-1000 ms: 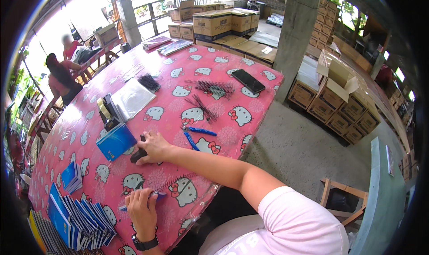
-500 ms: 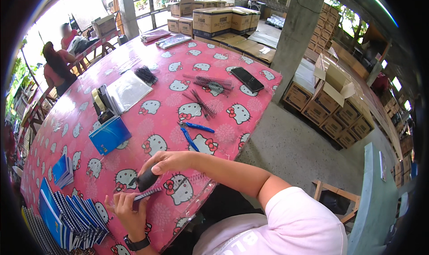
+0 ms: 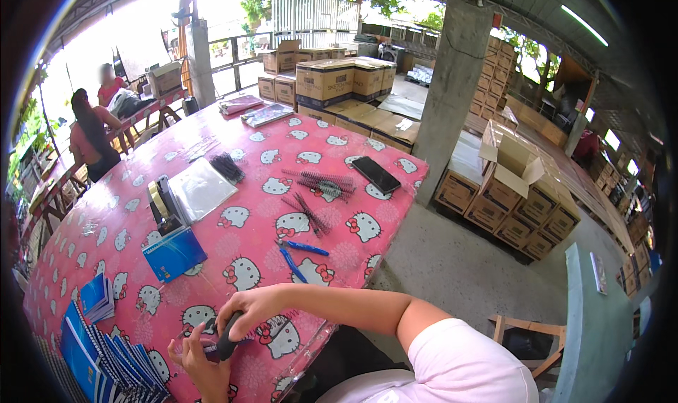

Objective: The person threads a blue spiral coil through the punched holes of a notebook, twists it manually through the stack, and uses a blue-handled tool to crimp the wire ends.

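My right hand (image 3: 248, 311) is wrapped round a thick black handheld tool (image 3: 229, 338), which stands nearly upright over the table near its front edge. The tool's lower end meets a small notebook (image 3: 208, 346), now mostly hidden behind tool and fingers. From the other side my left hand (image 3: 200, 364) grips this notebook, fingertips raised beside the tool. To the left lies a stack of blue spiral notebooks (image 3: 116, 357), with a smaller pile of blue notebooks (image 3: 97, 298) behind it. Pliers with blue handles (image 3: 294, 260) rest beyond my right forearm.
Further back on the pink table lie a blue notebook (image 3: 174, 255), a tape dispenser (image 3: 164, 209), clear plastic sleeves (image 3: 203, 191), black binding coils (image 3: 227, 167), more loose coils (image 3: 323, 182) and a phone (image 3: 376, 175). Cartons (image 3: 519, 191) stand right of a pillar. Two people sit far left.
The black tool has swung more upright and closer to my left hand, covering most of the notebook. My view has tilted up, so the table sits lower in the picture.
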A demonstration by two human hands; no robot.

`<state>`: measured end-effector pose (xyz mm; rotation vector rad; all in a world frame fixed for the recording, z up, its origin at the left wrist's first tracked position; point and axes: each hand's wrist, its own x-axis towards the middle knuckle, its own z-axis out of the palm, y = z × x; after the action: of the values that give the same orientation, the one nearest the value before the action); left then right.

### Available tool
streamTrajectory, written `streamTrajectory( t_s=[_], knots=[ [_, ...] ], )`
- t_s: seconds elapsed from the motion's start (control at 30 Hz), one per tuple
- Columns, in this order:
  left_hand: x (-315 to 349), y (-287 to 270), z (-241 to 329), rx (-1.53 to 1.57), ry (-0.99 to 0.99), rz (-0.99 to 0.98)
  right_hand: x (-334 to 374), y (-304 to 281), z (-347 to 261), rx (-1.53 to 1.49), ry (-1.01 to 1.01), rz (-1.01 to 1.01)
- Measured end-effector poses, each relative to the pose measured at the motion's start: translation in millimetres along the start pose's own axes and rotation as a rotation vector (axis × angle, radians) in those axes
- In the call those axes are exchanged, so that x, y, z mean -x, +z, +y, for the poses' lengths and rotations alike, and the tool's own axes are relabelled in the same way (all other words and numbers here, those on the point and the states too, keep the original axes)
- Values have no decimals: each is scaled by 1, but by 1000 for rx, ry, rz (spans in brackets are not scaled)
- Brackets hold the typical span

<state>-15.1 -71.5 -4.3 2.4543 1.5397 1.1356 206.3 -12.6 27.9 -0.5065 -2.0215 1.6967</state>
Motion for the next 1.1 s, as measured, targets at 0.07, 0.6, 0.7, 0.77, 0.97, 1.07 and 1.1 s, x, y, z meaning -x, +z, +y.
streamTrajectory(
  t_s=[0.07,0.6,0.7,0.77,0.97,1.07,1.1],
  knots=[
    [-4,-5,1,-33,9,-63,-3,-4,19,178,124,111],
    [6,13,-41,974,-500,-142,-16,-9,14,156,192,210],
    [11,11,-50,996,-451,-133,-30,0,15,107,89,182],
    [9,15,-49,1013,-424,-130,-32,-9,18,358,167,187],
    [5,29,-52,839,-332,-137,-31,-9,25,283,218,217],
    [5,21,-48,904,-387,-147,-40,-5,8,92,111,184],
    [8,21,-51,897,-392,-112,-43,6,4,51,117,143]
  ],
)
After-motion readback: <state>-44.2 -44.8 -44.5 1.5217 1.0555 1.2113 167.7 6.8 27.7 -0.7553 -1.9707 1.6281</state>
